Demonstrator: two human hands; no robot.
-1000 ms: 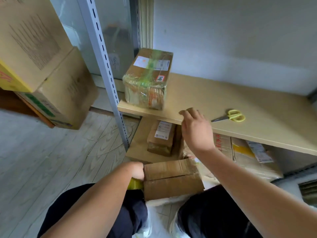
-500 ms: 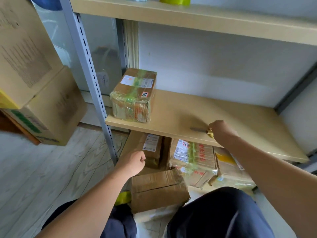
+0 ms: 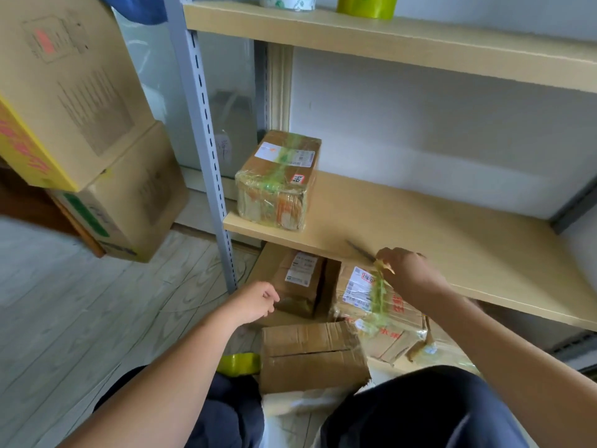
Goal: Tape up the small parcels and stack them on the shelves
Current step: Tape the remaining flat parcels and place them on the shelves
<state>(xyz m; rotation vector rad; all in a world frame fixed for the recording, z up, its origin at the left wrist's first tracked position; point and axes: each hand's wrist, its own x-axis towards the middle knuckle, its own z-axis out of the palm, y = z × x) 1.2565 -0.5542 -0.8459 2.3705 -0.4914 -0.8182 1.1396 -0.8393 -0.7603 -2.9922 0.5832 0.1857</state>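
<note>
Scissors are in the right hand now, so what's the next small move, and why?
Probably bring the scissors down to the box on the lap. The right hand grips them at the shelf edge, a tape roll lies beside the box, and the left hand holds nothing.

Bare forearms, no sleeves showing; dark navy trousers (image 3: 420,412).

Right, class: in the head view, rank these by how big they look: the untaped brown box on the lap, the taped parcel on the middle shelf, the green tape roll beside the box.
1. Untaped brown box, though nearness to the camera flatters it.
2. Taped parcel.
3. Green tape roll, partly hidden.
</note>
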